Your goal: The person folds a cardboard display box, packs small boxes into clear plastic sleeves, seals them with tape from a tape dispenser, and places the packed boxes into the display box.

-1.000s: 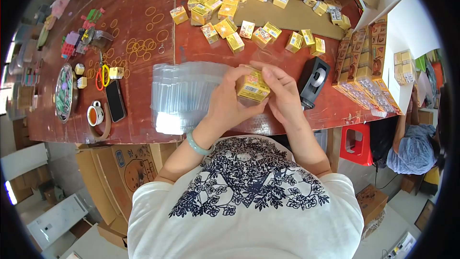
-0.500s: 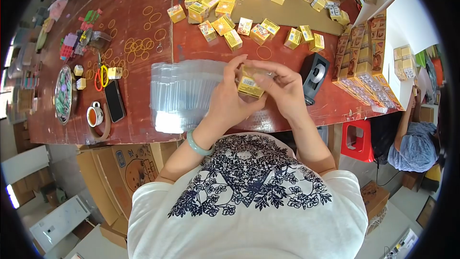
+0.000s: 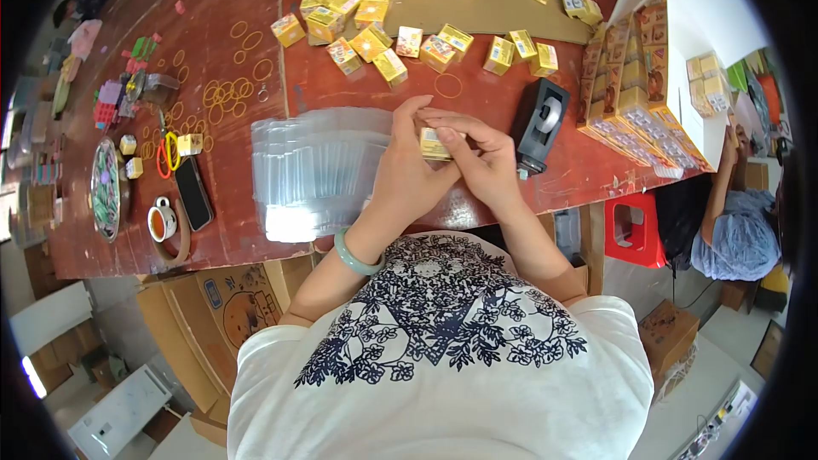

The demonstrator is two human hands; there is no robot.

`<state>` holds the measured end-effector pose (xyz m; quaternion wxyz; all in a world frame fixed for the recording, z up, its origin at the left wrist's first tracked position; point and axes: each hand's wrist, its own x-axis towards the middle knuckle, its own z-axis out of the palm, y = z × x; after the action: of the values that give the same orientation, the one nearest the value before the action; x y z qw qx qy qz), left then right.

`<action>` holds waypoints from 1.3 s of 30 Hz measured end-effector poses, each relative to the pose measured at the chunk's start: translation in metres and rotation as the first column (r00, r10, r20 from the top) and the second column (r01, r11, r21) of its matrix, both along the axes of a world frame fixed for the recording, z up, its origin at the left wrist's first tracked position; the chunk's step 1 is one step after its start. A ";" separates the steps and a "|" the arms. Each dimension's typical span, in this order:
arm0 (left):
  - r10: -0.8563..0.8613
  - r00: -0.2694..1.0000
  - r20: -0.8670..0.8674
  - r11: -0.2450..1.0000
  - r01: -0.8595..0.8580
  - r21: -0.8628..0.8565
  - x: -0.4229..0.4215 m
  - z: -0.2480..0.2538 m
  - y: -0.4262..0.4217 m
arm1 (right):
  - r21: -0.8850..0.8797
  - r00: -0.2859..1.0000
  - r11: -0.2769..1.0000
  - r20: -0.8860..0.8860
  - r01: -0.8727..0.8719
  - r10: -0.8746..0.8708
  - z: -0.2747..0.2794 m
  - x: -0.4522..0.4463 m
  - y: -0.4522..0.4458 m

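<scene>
Between my two hands is a small yellow box (image 3: 433,145) with a printed label, largely covered by fingers. My left hand (image 3: 412,162) is wrapped round its left side, a jade-green bangle (image 3: 356,257) on that wrist. My right hand (image 3: 484,160) lies over its top and right side, fingers bent and thumb pressed on it. Just left of my hands, a fanned stack of clear plastic sleeves (image 3: 319,166) lies on the red table (image 3: 341,89). A black tape dispenser (image 3: 539,123) stands close to the right of my right hand.
Loose yellow boxes (image 3: 390,66) lie at the back, before an open carton. A display of packed boxes (image 3: 635,89) stands at right. Rubber bands (image 3: 228,95), scissors (image 3: 168,152), a phone (image 3: 194,194) and a cup (image 3: 162,220) are at left. Another person (image 3: 737,234) is at far right.
My right hand's fingers have closed further over the yellow box, so less of it shows. My view has shifted a little, moving the table things slightly left.
</scene>
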<state>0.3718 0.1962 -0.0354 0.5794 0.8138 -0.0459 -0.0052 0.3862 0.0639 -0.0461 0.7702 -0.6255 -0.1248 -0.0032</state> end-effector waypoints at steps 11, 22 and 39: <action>-0.078 0.996 -0.035 0.996 0.076 -0.056 -0.008 -0.024 -0.014 | -0.144 0.999 0.988 0.002 0.054 -0.055 -0.030 -0.021 -0.028; -0.371 0.897 0.242 0.927 0.343 0.150 0.002 -0.016 -0.008 | -0.523 0.799 0.618 0.250 0.587 -0.547 -0.073 -0.012 -0.088; -0.627 0.701 0.339 0.535 0.072 0.842 0.000 -0.049 -0.078 | -0.038 0.805 0.882 -0.391 0.470 -0.446 -0.047 -0.009 -0.120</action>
<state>0.3715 0.1183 -0.0843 0.1048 0.9052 -0.3960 0.1133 0.3767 -0.0559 -0.0932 0.7741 -0.6014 0.1850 -0.0688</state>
